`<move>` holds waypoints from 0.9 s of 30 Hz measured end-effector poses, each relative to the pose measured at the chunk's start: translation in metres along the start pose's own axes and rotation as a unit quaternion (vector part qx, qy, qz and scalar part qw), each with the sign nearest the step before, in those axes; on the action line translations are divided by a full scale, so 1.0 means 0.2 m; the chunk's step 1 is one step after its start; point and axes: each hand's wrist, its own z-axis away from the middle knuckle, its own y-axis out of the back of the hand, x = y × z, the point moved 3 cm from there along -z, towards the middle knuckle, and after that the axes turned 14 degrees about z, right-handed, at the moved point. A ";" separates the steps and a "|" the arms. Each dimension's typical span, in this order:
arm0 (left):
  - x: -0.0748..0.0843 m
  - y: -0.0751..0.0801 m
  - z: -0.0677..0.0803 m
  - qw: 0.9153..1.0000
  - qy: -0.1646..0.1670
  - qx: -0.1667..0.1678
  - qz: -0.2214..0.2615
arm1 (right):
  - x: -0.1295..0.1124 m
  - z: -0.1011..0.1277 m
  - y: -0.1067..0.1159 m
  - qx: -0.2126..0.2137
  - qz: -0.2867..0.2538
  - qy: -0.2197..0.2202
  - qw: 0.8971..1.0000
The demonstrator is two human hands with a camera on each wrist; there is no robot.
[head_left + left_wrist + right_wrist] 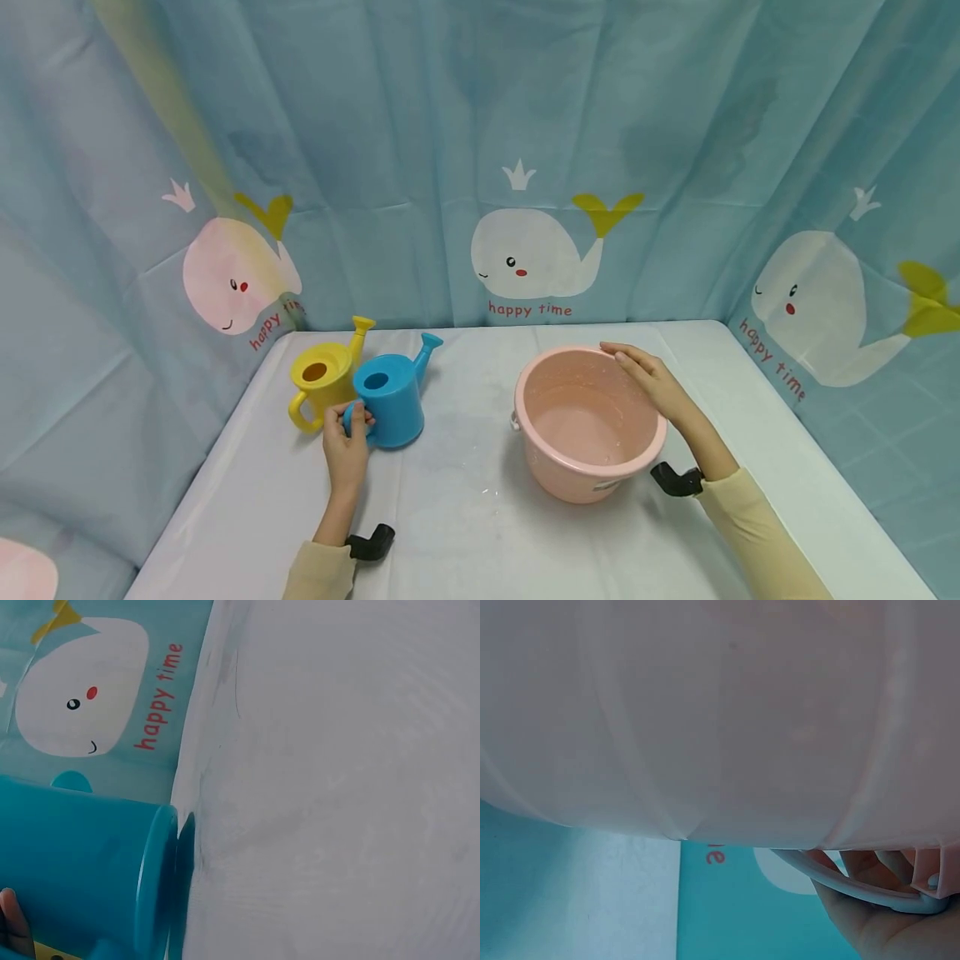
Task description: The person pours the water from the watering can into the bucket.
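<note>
My left hand (347,450) grips the handle of a blue watering can (397,408), thumb on top. The can stands upright, its spout pointing to the back right; its base is at or just above the tabletop. In the left wrist view the can's side (82,855) fills the lower left, with a fingertip (13,919) beside it. A pink bucket (551,471) stands on the right, with what looks like water inside. My right hand (660,387) rests on its right rim, fingers extended. In the right wrist view the bucket's grey handle (855,889) crosses in front of that hand.
A yellow watering can (330,387) stands just behind and left of the blue one. The white-covered table (465,533) shows a few wet drops left of the bucket. Blue curtains with whale prints (420,250) enclose the back and sides.
</note>
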 end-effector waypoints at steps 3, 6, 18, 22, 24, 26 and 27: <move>0.04 -0.02 0.01 1.000 0.004 -0.006 -0.017 | 0.01 0.01 0.00 0.003 -0.002 0.000 1.000; 0.05 -0.02 0.02 0.999 0.005 -0.007 -0.031 | 0.01 0.01 0.00 0.003 -0.005 -0.004 1.000; -0.03 -0.02 0.03 0.999 0.028 -0.012 -0.010 | 0.01 0.01 0.00 0.006 -0.007 0.003 1.000; -0.11 0.01 0.02 0.999 0.039 -0.003 -0.014 | 0.01 0.00 0.00 0.003 -0.010 0.003 1.000; -0.14 0.02 0.02 0.999 0.039 -0.002 -0.036 | 0.01 0.00 0.00 -0.001 -0.011 0.004 1.000; -0.14 0.03 0.02 0.997 0.034 -0.005 -0.065 | 0.01 0.00 0.00 -0.005 -0.010 0.006 1.000; -0.14 0.03 0.02 0.997 0.029 -0.009 -0.077 | 0.01 0.00 0.00 -0.007 -0.007 0.006 1.000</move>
